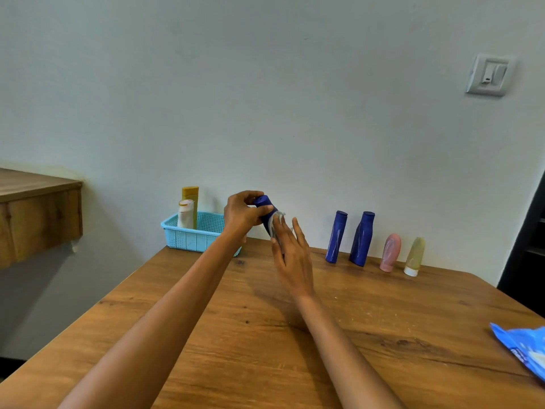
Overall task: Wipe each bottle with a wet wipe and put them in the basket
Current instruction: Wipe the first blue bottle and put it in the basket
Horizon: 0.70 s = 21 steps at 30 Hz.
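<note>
**Blue bottle in hand, mid-wipe**

Blue plastic bottle, held tilted in the air above the far edge of the tabletop, just right of the basket. Left hand grips its cap end, fingers curled round it. Right hand has straight fingers pressing a wet wipe flat against the body.

Handling, judged: light, stiff, smooth plastic, likely slippery once damp; take hold near the cap or the narrow waist.

Basket: pale blue, perforated, at the far left corner; holds a yellow bottle and a white bottle, both upright.

Along the far edge, leaning on the wall: two blue bottles, a pink tube, a yellowish tube.

Wipe packet: blue, right edge.

Surface: wood grain, some pale specks. Room: plain pale wall, light switch, wooden shelf at left.
</note>
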Motion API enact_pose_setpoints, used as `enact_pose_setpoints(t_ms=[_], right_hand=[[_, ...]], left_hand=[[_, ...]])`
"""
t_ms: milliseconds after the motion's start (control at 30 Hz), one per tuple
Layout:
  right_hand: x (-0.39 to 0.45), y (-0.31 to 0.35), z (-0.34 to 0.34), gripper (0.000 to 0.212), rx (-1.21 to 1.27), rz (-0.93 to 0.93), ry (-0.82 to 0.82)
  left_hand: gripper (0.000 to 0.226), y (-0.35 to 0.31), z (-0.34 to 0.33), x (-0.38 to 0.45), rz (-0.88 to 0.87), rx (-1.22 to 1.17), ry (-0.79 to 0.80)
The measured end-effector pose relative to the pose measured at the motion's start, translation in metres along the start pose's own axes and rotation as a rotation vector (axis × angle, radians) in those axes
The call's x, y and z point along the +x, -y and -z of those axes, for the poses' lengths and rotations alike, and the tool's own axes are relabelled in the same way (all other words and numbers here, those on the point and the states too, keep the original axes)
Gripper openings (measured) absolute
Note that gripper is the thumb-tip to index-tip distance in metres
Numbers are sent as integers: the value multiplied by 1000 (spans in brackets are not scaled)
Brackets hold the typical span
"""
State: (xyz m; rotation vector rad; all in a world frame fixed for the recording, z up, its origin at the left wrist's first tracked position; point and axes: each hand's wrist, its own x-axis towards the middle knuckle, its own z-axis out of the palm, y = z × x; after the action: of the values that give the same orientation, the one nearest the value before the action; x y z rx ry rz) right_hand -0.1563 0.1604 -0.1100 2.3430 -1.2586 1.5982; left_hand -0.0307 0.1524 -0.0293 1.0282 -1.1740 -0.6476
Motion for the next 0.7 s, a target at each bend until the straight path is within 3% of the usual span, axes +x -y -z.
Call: enact_pose_setpoints(t_ms=[133,267,533,700], right_hand=[[-6,-16,-2,49,-95,-113,7],[0,-20,-3,45,-1,-313,22],[17,4,6,44,176,-90,-170],[4,-11,3,34,175,-265,-58]], left_hand=[[35,-3,4,1,9,-15,15],[33,-4,6,0,-44,24,158],[38,-2,4,-3,-182,235,357],[39,5,3,-7,-212,378,404]])
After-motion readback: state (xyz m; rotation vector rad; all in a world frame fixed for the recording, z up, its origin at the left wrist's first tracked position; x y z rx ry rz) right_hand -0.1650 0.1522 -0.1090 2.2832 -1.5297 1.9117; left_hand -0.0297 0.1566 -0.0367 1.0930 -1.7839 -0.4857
